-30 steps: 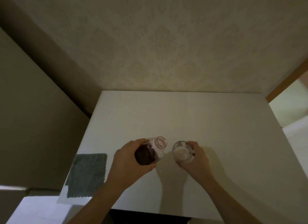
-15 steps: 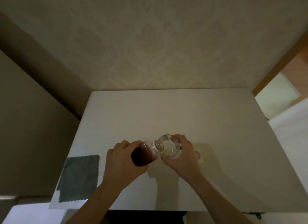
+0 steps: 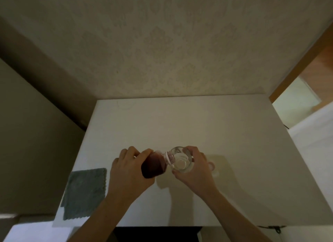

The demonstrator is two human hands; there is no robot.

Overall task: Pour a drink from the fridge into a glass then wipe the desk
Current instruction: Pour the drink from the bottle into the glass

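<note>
My left hand grips a clear bottle of dark red drink, tipped to the right with its open mouth over the rim of a glass. The clear glass stands on the white desk, and my right hand is wrapped around its right side. The inside of the glass looks pale; I cannot tell whether liquid is flowing. A small pinkish cap lies on the desk just right of my right hand. A grey cloth lies flat at the desk's front left corner.
The desk stands against a patterned wall. A tall pale surface rises on the left. At the right is a wooden door frame with a bright room beyond. A dark cable hangs off the desk's front right edge.
The bottle has tipped over from nearly upright until its mouth reaches over the glass. My right hand has kept hold of the glass, which now shows from above.
</note>
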